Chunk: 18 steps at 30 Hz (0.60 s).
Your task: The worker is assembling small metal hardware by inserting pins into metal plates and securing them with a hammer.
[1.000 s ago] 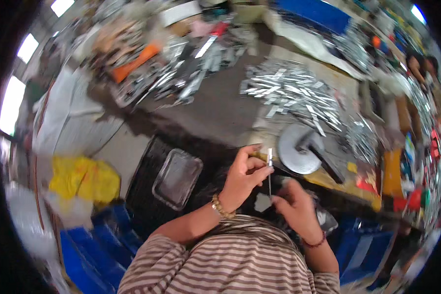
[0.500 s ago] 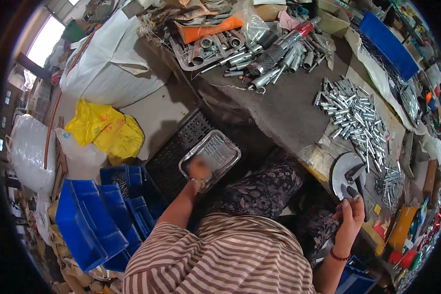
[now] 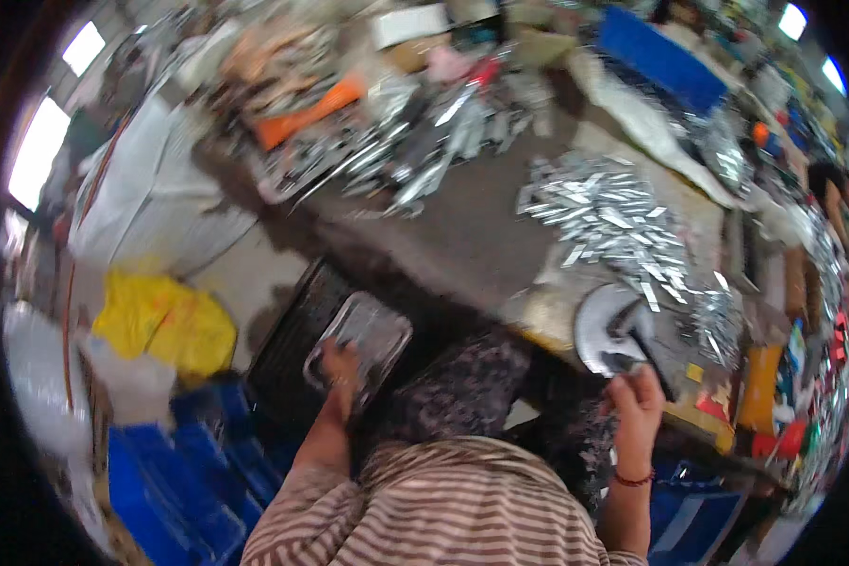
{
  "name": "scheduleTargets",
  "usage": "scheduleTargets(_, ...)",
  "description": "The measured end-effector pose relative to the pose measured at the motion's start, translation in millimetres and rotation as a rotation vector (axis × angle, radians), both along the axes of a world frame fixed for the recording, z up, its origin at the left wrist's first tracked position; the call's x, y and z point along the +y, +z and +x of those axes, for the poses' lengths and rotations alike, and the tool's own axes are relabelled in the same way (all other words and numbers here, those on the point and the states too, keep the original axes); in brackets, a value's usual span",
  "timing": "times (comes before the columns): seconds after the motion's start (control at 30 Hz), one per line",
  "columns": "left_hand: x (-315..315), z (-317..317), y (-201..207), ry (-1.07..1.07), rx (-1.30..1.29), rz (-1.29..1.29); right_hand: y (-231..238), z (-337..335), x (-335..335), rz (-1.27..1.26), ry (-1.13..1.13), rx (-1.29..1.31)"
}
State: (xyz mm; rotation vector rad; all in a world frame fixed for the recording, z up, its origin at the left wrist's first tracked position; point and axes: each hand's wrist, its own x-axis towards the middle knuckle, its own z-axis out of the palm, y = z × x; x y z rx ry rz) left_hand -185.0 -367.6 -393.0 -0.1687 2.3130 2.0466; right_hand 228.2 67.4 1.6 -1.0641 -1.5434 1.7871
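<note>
My left hand (image 3: pixel 341 366) is over the near left end of a shallow silver metal tray (image 3: pixel 384 338), its fingers smeared by motion. The tray rests on a black plastic crate (image 3: pixel 288 316) beside my left leg. My right hand (image 3: pixel 638 401) is raised at the bench edge, thumb and fingers pinched together around something small that I cannot make out. Just beyond those fingertips is a round, pale metal plate (image 3: pixel 591 325) with a dark lever-like part (image 3: pixel 624 321) on it. Behind the plate lies a heap of short silver metal tubes (image 3: pixel 613 212).
A smaller pile of thin metal pieces (image 3: pixel 715 325) lies right of the plate. Longer metal tools (image 3: pixel 443 141) and an orange piece (image 3: pixel 308 113) cover the far bench. Blue bins (image 3: pixel 156 491) stand at my left, near a yellow bag (image 3: pixel 165 321) and a white sack (image 3: pixel 151 189).
The whole view has swung, so the bench and its things sit farther left and tilted, with blur. My left hand stays at the tray; my right hand remains by the round plate.
</note>
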Motion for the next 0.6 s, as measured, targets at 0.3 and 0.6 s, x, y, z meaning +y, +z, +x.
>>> scheduleTargets(0.3, 226, 36, 301, -0.223, 0.383, -0.091, 6, 5, -7, -0.076, -0.092, -0.015)
scheduleTargets(0.6, 408, 126, 430, -1.173, 0.652, -0.429, 19, 3, -11, 0.433, 0.016, -0.105)
